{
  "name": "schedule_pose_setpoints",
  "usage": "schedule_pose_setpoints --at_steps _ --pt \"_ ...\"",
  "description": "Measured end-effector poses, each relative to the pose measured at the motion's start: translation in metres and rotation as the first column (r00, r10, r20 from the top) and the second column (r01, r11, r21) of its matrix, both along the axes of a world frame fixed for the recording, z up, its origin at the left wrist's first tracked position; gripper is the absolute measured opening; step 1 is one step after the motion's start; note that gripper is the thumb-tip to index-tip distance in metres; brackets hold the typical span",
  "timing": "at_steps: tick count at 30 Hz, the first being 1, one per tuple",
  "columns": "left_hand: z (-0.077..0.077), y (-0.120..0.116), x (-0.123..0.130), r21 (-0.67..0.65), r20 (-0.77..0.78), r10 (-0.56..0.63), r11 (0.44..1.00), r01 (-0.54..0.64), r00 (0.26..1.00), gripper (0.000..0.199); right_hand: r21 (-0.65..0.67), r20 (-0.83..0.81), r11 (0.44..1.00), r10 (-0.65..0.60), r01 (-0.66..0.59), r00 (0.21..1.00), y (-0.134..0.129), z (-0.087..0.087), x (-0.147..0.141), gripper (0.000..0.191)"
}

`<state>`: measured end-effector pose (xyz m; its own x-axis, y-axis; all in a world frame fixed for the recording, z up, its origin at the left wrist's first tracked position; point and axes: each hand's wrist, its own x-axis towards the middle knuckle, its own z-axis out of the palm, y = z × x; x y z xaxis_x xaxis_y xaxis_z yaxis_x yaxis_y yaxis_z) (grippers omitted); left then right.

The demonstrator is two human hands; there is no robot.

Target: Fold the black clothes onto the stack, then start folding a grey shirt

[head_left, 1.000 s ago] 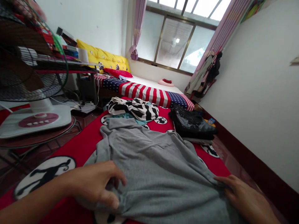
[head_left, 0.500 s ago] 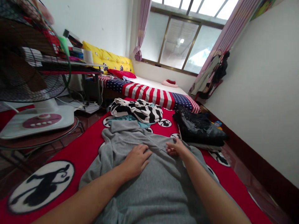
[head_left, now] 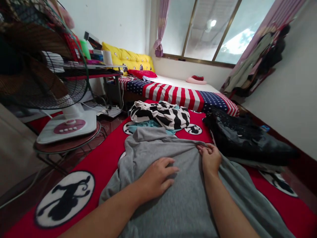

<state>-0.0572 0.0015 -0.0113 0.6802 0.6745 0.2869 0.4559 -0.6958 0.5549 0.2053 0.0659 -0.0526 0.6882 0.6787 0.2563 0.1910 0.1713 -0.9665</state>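
A grey long-sleeved garment (head_left: pixel 178 201) lies spread out in front of me on a red blanket (head_left: pixel 104 158) with round black-and-white figures. My left hand (head_left: pixel 158 177) rests on the garment's middle, palm down, fingers spread. At the garment's upper right edge, my right hand (head_left: pixel 210 157) pinches the cloth between thumb and fingers and draws it into taut creases. Just beyond the garment's top lies a heap of black-and-white patterned cloth (head_left: pixel 158 114), with teal cloth (head_left: pixel 145 125) under it.
A stack of dark folded clothes (head_left: pixel 247 138) sits at the right. To the left, an electric fan (head_left: pixel 71 122) stands on a round stool (head_left: pixel 71 142). Behind are a bed (head_left: pixel 173 96) with a striped cover and a cluttered desk (head_left: pixel 99 67). Clothes (head_left: pixel 260 62) hang by the window.
My right hand has closed on the garment's edge and pulled the cloth taut. My left hand still lies on the garment. The view has turned left and tilted down.
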Motion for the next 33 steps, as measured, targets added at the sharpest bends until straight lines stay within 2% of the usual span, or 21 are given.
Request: schedule_pose_setpoints --at_steps 3,5,7,8,10,11,13,15,17,18,19,21,22,23,24,25,27,30,32,33 --pt "0.007 0.017 -0.014 0.071 0.105 0.221 0.971 -0.229 0.97 0.037 0.02 0.017 1.0 0.017 -0.017 1.0 0.003 -0.001 0.002 0.035" --pt "0.013 0.042 -0.029 0.167 0.138 0.402 0.891 -0.422 0.905 0.038 0.028 0.02 0.999 0.046 -0.047 0.999 0.004 0.0 0.003 0.038" --pt "0.016 0.074 -0.044 0.198 0.109 0.573 0.788 -0.583 0.812 0.051 0.025 0.036 0.997 0.076 -0.077 0.996 0.004 0.002 0.001 0.037" --pt "0.017 0.09 -0.051 0.182 0.051 0.633 0.755 -0.63 0.773 0.063 0.022 0.052 0.996 0.087 -0.089 0.995 0.004 0.002 -0.001 0.037" --pt "0.02 0.116 -0.062 0.147 -0.038 0.675 0.733 -0.664 0.737 0.077 0.016 0.094 0.994 0.109 -0.111 0.99 0.001 0.006 -0.005 0.035" --pt "0.024 0.125 -0.064 0.137 -0.06 0.671 0.738 -0.66 0.739 0.072 0.015 0.113 0.991 0.127 -0.13 0.985 -0.001 0.008 -0.008 0.036" --pt "0.037 0.13 -0.065 0.144 -0.041 0.651 0.754 -0.641 0.758 0.047 0.015 0.143 0.984 0.175 -0.179 0.974 -0.006 0.013 -0.015 0.038" --pt "0.057 0.114 -0.056 0.175 0.022 0.635 0.758 -0.628 0.772 0.026 0.015 0.15 0.975 0.219 -0.224 0.964 -0.009 0.018 -0.02 0.041" --pt "0.073 0.078 -0.039 0.219 0.111 0.565 0.789 -0.574 0.818 0.021 0.019 0.121 0.97 0.237 -0.241 0.964 -0.011 0.022 -0.022 0.044" --pt "0.076 0.054 -0.028 0.251 0.178 0.437 0.846 -0.47 0.882 0.018 0.022 0.086 0.97 0.241 -0.243 0.967 -0.011 0.023 -0.022 0.045" --pt "0.075 0.028 -0.017 0.278 0.191 0.283 0.903 -0.328 0.94 0.015 0.03 0.038 0.97 0.242 -0.243 0.97 -0.011 0.024 -0.021 0.046" --pt "0.059 -0.025 0.005 0.292 0.042 -0.059 0.955 0.044 0.997 0.018 0.05 -0.06 0.971 0.236 -0.233 0.97 -0.01 0.023 -0.019 0.048" --pt "0.047 -0.048 0.014 0.261 -0.085 -0.261 0.926 0.274 0.962 0.022 0.058 -0.096 0.972 0.234 -0.229 0.967 -0.009 0.023 -0.018 0.049" --pt "0.036 -0.066 0.02 0.217 -0.163 -0.383 0.885 0.412 0.909 0.015 0.063 -0.117 0.971 0.235 -0.229 0.965 -0.009 0.022 -0.016 0.049" --pt "0.027 -0.079 0.023 0.174 -0.193 -0.425 0.872 0.457 0.884 0.007 0.064 -0.125 0.97 0.241 -0.235 0.962 -0.009 0.021 -0.015 0.049" --pt "0.023 -0.087 0.023 0.159 -0.199 -0.39 0.892 0.422 0.899 0.009 0.061 -0.123 0.967 0.253 -0.247 0.96 -0.009 0.02 -0.015 0.049" --pt "0.031 -0.086 0.015 0.186 -0.106 -0.363 0.907 0.377 0.926 0.009 0.046 -0.108 0.956 0.293 -0.289 0.95 -0.009 0.019 -0.014 0.052" --pt "0.063 -0.058 -0.008 0.217 0.045 -0.174 0.963 0.161 0.984 0.02 0.018 -0.079 0.943 0.333 -0.333 0.94 -0.009 0.019 -0.015 0.055" --pt "0.077 -0.037 -0.022 0.192 0.037 0.002 0.981 -0.009 0.999 0.031 0.004 -0.06 0.94 0.342 -0.342 0.938 -0.009 0.02 -0.015 0.056" --pt "0.079 -0.029 -0.028 0.148 -0.005 0.06 0.987 -0.058 0.998 0.04 0.001 -0.053 0.939 0.344 -0.344 0.937 -0.009 0.02 -0.015 0.056"
